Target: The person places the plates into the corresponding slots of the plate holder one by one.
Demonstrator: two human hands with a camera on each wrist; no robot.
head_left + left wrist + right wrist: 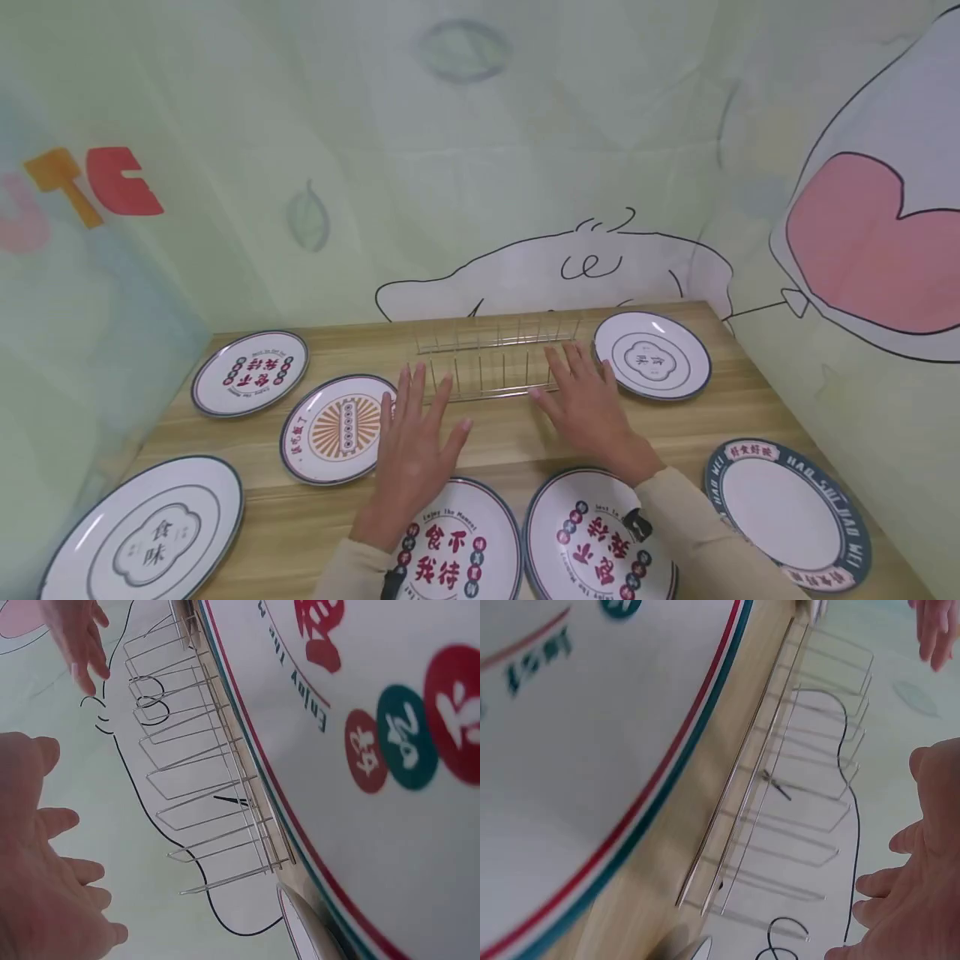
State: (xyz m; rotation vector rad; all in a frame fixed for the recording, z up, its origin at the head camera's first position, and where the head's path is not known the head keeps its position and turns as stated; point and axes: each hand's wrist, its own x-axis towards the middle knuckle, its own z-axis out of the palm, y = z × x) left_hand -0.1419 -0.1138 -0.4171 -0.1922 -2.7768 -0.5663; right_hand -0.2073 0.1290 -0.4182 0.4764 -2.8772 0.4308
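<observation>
Near the left edge of the wooden surface (510, 442), toward the front: a large white plate with a grey emblem (206, 533). At the back-left corner, a plate with red characters (251, 373); farther in from that corner, a sunburst plate (341, 429), partly hidden in the head view by the left hand (412, 458). Back of that hand upward, fingers extended, nothing in the grip.

Under the left wrist, a red-lettered plate (450, 542), lying flat. By the back edge, between the two back corners, a wire rack (491, 394), long side along that edge, prongs upright. Toward the front again, a second red-lettered plate (600, 542). Above the rack's right end, the right hand (588, 404), fingers spread, likewise nothing in the grip. In both wrist views, fingertips apart from the wires.

At the back-right corner, a grey-emblem plate (652, 357); along the right edge, a dark-rimmed plate (787, 512).

Apparently reaching about the rack's two ends: best done evenly, one hand per end, fingers outside the prongs. Touch the thin wire gently, being probably light and prone to slide. Keep sleeves (697, 525) lifted off the plates beneath.
</observation>
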